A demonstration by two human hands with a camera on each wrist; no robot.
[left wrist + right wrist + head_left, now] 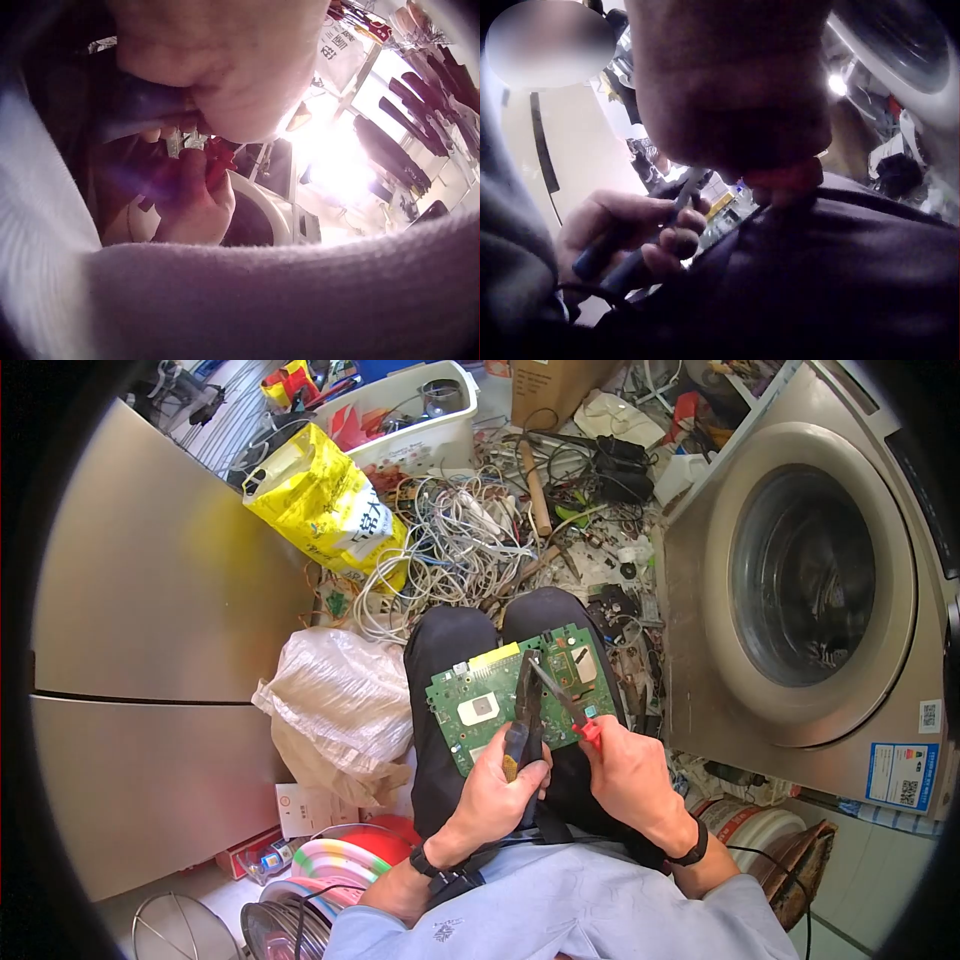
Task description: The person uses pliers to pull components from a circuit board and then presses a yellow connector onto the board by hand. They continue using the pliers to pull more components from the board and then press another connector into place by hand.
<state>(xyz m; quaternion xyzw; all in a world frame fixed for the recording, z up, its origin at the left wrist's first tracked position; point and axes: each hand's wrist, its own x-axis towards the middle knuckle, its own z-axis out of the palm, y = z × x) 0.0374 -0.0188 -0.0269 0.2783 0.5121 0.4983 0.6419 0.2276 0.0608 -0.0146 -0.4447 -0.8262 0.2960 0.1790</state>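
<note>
Clamped round the two dark, yellow-tipped handles of a pair of black steel pliers [525, 700], the left grip [500, 780] has its fingers curled tight. The right grip [630, 770] pinches the red plastic handle of a thin metal-shafted screwdriver [588, 732].

Both tools reach forward onto the green rectangular circuit board [462, 695], and their tips meet near its middle. Whether the plier jaws have hold of a part there is too small to tell. The board lies tilted across the person's dark-trousered thighs [440, 650] rather than on any bench.

Beyond the far edge of the board sprawls a tangle of white and grey cables [460, 545], with a yellow printed sack [320, 500] to the far left of it. Left of the board sits a crumpled white plastic bag [335, 700]. Right of the board stands a silver front-loading washing machine [800, 580].

As I judge it, the chief risk is the soft, uneven support. A hard push could tip or slide the board and send the screwdriver tip off it into a thigh or the left fingers. Too hard a squeeze or twist with the pliers might crack the board.
</note>
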